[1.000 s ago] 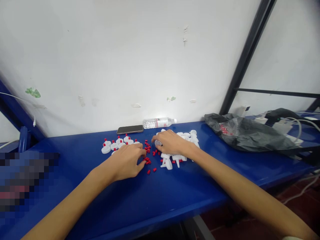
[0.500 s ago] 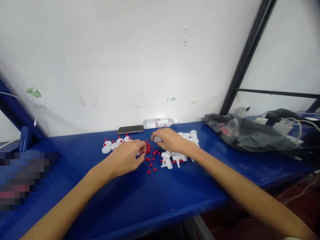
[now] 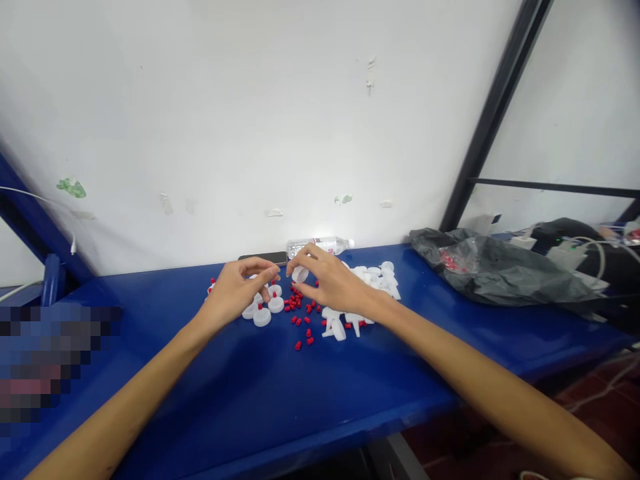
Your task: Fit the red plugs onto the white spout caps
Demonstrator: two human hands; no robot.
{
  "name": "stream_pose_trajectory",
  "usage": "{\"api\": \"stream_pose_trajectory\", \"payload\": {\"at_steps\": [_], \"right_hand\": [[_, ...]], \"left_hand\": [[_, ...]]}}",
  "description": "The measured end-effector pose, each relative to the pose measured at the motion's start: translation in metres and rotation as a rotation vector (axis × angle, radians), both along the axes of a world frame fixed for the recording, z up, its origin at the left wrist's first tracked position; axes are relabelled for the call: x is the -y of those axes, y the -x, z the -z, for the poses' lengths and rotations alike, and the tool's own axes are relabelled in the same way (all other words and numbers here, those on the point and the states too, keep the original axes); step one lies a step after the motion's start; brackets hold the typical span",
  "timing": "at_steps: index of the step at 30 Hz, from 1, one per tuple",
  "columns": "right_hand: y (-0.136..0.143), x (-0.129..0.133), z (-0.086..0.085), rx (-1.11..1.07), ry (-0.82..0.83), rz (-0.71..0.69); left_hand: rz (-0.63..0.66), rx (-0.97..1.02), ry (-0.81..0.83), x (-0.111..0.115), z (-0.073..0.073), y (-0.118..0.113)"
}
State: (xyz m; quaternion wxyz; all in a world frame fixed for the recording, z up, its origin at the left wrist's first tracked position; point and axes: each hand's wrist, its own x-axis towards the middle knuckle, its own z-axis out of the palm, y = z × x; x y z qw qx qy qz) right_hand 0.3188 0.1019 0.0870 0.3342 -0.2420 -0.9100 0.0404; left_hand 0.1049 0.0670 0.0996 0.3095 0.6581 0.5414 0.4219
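Note:
My right hand (image 3: pixel 333 280) holds a white nozzle cap (image 3: pixel 300 274) between thumb and fingers, above the loose red tips. Facing it closely, my left hand (image 3: pixel 233 288) is pinched, with a trace of a small red tip (image 3: pixel 277 277) at its fingertips. Below and beside my left hand stand several white caps with red tips on them (image 3: pixel 262 316), partly hidden by the hand. Between the hands and nearer to me lie many loose red tips (image 3: pixel 299 321). A pile of white nozzle caps (image 3: pixel 339 330) without red tips sits under and beyond my right wrist.
Against the wall are a phone (image 3: pixel 265 258) and a clear plastic bottle (image 3: pixel 320 246) lying on its side. A black plastic bag (image 3: pixel 510 267) holding a clear bag of red pieces (image 3: pixel 457 257) lies at the right, near cables and plugs. All rest on the blue table (image 3: pixel 280 400).
My left hand has lifted from the loose red tips and moved left and up, uncovering finished-looking capped pieces. My right hand has moved left with the white nozzle cap, bringing it close to my left fingertips.

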Motion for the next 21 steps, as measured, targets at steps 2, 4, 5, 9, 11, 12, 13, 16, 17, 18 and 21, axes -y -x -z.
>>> {"api": "stream_pose_trajectory", "payload": {"at_steps": [2,4,5,9,11,12,13,16,17,18,21], "right_hand": [[0.0027,0.0036,-0.0020,-0.039,-0.018,-0.051],[0.0045,0.0058,-0.0028,-0.074,-0.031,-0.113],[0.0051,0.0063,-0.0028,-0.090,-0.038,-0.139],[0.0059,0.0062,-0.0017,-0.150,-0.057,-0.188],[0.0061,0.0060,-0.0013,-0.161,-0.065,-0.179],[0.0063,0.0061,-0.0011,-0.163,-0.075,-0.169],[0.0065,0.0061,-0.0010,-0.165,-0.084,-0.153],[0.0069,0.0057,-0.0003,-0.189,-0.102,-0.096],[0.0069,0.0054,-0.0001,-0.199,-0.100,-0.076],[0.0067,0.0050,0.0000,-0.208,-0.095,-0.056],[0.0056,0.0044,-0.0007,-0.227,-0.071,-0.026]], "left_hand": [[-0.012,0.029,0.026,0.0012,-0.0013,-0.0006],[-0.005,0.064,0.051,0.0016,-0.0009,-0.0008],[-0.003,0.083,0.064,0.0014,0.0000,-0.0007],[0.006,0.164,0.101,-0.0013,0.0040,0.0013],[0.033,0.205,0.111,-0.0021,0.0045,0.0029],[0.048,0.225,0.116,-0.0022,0.0041,0.0037],[0.059,0.242,0.119,-0.0020,0.0035,0.0044],[0.065,0.289,0.126,-0.0006,0.0006,0.0062],[0.067,0.302,0.130,-0.0002,-0.0002,0.0066],[0.068,0.312,0.131,0.0002,-0.0007,0.0069],[0.081,0.326,0.125,0.0002,0.0001,0.0076]]}}
